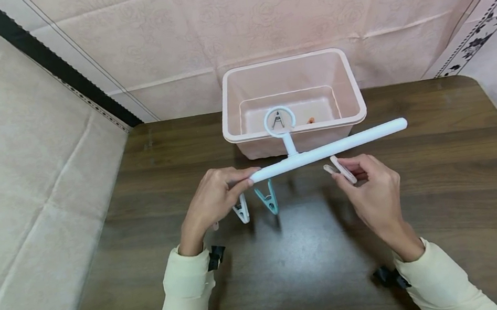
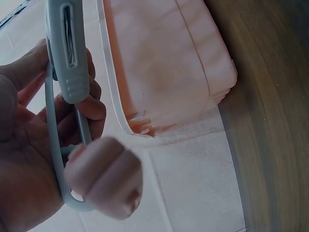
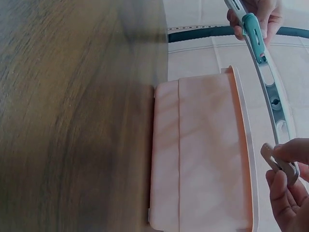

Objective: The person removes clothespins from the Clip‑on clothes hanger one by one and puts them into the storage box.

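Note:
A pale blue clothes hanger (image 1: 329, 151) with a ring-shaped hook is held up above the table, tilted slightly. My left hand (image 1: 216, 196) grips its left end between thumb and fingers. Clipped to the bar near that hand are a white clothespin (image 1: 242, 210) and a teal clothespin (image 1: 268, 199). My right hand (image 1: 372, 185) pinches a whitish clothespin (image 1: 343, 169) just below the bar's right half. In the right wrist view that clothespin (image 3: 285, 169) is at the bar's lower end; whether it touches is unclear.
A pink plastic basin (image 1: 299, 142) stands behind the hanger, at the table's back edge. Inside it are a small grey clip (image 1: 277, 120), seen through the hook, and a tiny orange-brown thing (image 1: 310, 120). The brown wooden table (image 1: 295, 286) meets cloth-covered walls.

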Demonstrator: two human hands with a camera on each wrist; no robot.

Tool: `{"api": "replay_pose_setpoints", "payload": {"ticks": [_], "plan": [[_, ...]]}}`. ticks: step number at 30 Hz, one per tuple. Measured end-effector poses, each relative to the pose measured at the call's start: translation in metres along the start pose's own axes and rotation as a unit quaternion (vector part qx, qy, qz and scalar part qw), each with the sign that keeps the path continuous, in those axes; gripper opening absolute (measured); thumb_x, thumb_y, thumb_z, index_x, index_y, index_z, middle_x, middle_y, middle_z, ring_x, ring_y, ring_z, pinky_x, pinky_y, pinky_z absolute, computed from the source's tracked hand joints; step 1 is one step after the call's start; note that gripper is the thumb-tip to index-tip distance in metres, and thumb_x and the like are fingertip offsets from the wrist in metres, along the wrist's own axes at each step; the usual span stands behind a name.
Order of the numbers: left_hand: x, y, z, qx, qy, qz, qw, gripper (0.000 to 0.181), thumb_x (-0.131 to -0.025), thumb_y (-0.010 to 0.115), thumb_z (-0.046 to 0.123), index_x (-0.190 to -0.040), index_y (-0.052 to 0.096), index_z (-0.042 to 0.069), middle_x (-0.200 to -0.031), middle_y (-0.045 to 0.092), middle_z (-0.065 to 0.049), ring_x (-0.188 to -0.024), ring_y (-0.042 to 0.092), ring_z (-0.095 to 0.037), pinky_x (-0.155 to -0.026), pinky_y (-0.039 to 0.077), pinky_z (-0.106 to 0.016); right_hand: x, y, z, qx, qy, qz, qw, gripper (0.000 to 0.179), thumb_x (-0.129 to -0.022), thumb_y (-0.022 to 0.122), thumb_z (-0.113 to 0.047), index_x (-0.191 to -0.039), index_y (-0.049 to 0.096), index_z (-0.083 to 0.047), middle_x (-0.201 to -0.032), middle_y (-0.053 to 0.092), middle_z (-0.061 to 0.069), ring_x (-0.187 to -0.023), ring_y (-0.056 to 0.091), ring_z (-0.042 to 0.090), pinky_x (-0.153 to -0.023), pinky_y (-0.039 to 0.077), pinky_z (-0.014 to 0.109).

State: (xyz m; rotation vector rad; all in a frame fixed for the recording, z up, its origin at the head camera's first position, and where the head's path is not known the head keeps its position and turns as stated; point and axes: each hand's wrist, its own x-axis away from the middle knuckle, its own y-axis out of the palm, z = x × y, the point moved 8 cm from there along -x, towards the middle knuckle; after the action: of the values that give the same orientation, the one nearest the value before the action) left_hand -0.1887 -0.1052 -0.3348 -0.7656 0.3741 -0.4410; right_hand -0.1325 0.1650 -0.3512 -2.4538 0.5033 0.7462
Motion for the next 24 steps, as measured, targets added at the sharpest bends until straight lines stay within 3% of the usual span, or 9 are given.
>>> {"api": "replay_pose_setpoints", "payload": {"ticks": [9, 17, 20, 24], "plan": [[0.000, 0.001, -0.001, 0.004, -0.003, -0.010, 0.9999, 0.029, -0.094, 0.070, 0.008, -0.123, 0.073, 0.013, -0.107, 0.073, -0.006, -0.056, 0.048, -0.008, -0.050, 0.041, -0.026, 0.001, -0.002, -0.007, 0.041, -0.045, 0.012, 0.9981, 0.026, -0.071, 0.085, 0.009, -0.095, 0.077, 0.001, -0.080, 0.067, 0.011, -0.064, 0.060, 0.019, -0.064, 0.042, 0.011], [0.002, 0.002, -0.003, 0.003, -0.016, -0.024, 0.9996, 0.028, -0.095, 0.069, 0.009, -0.123, 0.073, 0.011, -0.104, 0.073, -0.005, -0.052, 0.047, -0.007, -0.046, 0.041, -0.026, 0.000, -0.004, -0.013, 0.084, -0.113, 0.049, 0.9888, 0.017, -0.073, 0.083, 0.008, -0.088, 0.077, 0.002, -0.072, 0.061, 0.013, -0.058, 0.056, 0.025, -0.053, 0.044, 0.039], [0.002, 0.002, -0.003, 0.003, -0.010, -0.022, 0.9997, 0.028, -0.095, 0.069, 0.008, -0.123, 0.073, 0.009, -0.104, 0.073, -0.006, -0.051, 0.048, -0.007, -0.045, 0.042, -0.026, 0.000, -0.004, -0.013, 0.083, -0.119, 0.047, 0.9883, 0.019, -0.072, 0.084, 0.009, -0.089, 0.077, 0.003, -0.072, 0.062, 0.014, -0.058, 0.057, 0.025, -0.053, 0.045, 0.039], [0.002, 0.001, -0.004, 0.006, 0.003, -0.014, 0.9999, 0.028, -0.095, 0.069, 0.007, -0.123, 0.072, 0.005, -0.103, 0.073, -0.008, -0.049, 0.047, -0.007, -0.045, 0.040, -0.025, 0.000, -0.003, -0.011, 0.078, -0.109, 0.041, 0.9901, 0.025, -0.070, 0.086, 0.009, -0.092, 0.077, 0.003, -0.077, 0.064, 0.014, -0.060, 0.059, 0.023, -0.058, 0.045, 0.030]]}}
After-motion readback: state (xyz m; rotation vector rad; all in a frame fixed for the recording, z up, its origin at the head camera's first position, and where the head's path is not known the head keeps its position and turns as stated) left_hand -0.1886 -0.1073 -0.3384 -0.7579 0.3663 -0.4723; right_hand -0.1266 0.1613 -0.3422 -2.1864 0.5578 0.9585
